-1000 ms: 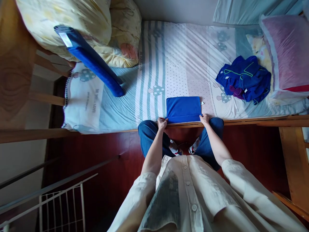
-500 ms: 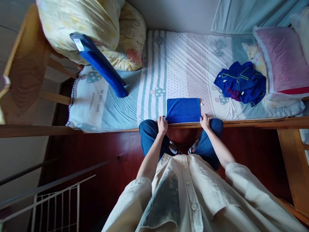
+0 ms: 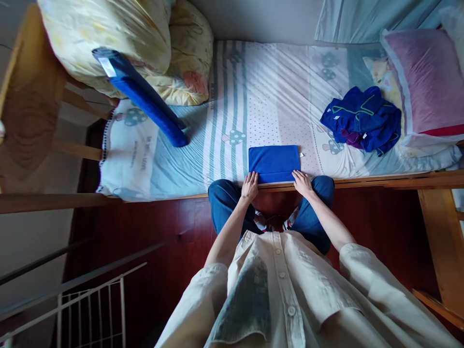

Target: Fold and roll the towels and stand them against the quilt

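A blue cloth (image 3: 274, 159), folded into a flat rectangle with a small white tag at its right side, lies at the bed's front edge. On its near left corner rests my left hand (image 3: 250, 186), fingers stretched out. My right hand (image 3: 302, 182) lies over the near right corner, its fingers also extended and touching the fabric. A crease runs across the cloth near its front edge. To the right is a crumpled pile of blue cloths (image 3: 362, 121) with green edging and a purple piece among them.
A long blue folded bundle (image 3: 145, 101) with a white label leans on a yellow quilt (image 3: 145, 43) at left. A pink pillow (image 3: 431, 82) sits at right. The bed's wooden rail (image 3: 380, 182) runs along the front, with a white metal rack (image 3: 90, 295) at lower left.
Both hands have moved inward from the cloth's front corners onto its surface. Their fingers have gone from pinching the corners to lying outstretched. The view has shifted slightly.
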The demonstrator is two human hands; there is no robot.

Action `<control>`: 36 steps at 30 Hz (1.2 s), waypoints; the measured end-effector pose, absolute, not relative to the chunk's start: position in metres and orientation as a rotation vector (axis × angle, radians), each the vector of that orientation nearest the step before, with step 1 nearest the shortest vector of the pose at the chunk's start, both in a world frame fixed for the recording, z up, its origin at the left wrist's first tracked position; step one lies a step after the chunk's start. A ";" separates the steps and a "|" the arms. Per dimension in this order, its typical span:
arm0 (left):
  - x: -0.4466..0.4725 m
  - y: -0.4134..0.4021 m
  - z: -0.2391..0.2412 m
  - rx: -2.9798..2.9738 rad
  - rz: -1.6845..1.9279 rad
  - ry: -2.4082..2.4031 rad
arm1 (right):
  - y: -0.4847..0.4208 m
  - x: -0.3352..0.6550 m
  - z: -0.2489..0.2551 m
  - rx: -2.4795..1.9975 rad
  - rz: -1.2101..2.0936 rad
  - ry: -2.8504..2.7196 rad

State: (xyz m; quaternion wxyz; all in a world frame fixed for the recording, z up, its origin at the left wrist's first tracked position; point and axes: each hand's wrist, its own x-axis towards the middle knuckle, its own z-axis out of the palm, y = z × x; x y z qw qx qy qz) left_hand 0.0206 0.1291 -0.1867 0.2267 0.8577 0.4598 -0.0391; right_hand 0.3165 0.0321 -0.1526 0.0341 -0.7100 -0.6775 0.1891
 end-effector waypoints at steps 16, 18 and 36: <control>0.013 0.140 -0.188 2.294 -0.004 1.232 | 0.048 0.328 -0.163 -2.194 0.702 -1.916; 0.011 0.139 -0.184 2.308 -0.022 1.219 | 0.045 0.327 -0.159 -2.201 0.712 -1.901; 0.006 0.137 -0.153 1.896 0.284 1.520 | 0.037 0.339 -0.137 -2.130 0.944 -1.337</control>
